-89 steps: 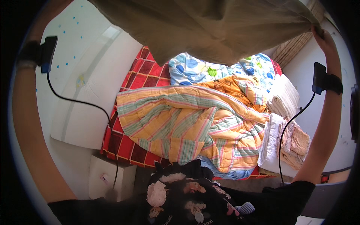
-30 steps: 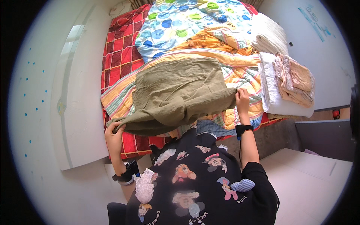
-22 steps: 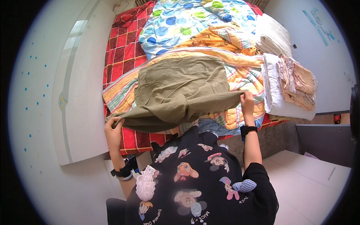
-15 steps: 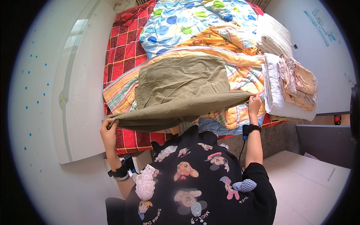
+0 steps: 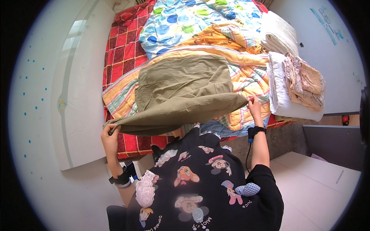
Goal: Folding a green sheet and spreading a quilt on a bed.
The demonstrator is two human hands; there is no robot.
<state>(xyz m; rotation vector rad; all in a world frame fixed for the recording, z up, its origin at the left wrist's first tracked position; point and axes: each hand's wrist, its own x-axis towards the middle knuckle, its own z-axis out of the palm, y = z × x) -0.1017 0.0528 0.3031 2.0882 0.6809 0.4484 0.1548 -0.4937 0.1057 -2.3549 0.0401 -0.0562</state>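
A wrinkled olive-green cloth (image 5: 189, 79) lies spread over a yellow, green and pink striped quilt (image 5: 250, 81) on the bed. Its near edge is lifted and stretched between my hands, sagging in the middle. My left hand (image 5: 110, 133) pinches the near left corner, over the bed's red plaid edge. At the other end, my right hand (image 5: 253, 107) grips the right corner between thumb and fingers, just above the quilt. The far part of the cloth rests on the quilt.
A white folded quilt (image 5: 279, 98) with peach folded fabric (image 5: 310, 79) on top sits at the right, a rolled white blanket (image 5: 279, 34) behind it. Farther back lies a dotted blue-green cover (image 5: 173, 23). A white headboard (image 5: 73, 104) stands at left, a grey panel (image 5: 331, 144) at right.
My right hand has shifted a little left with its corner, so the lifted edge hangs slacker. My left hand keeps its corner in nearly the same place.
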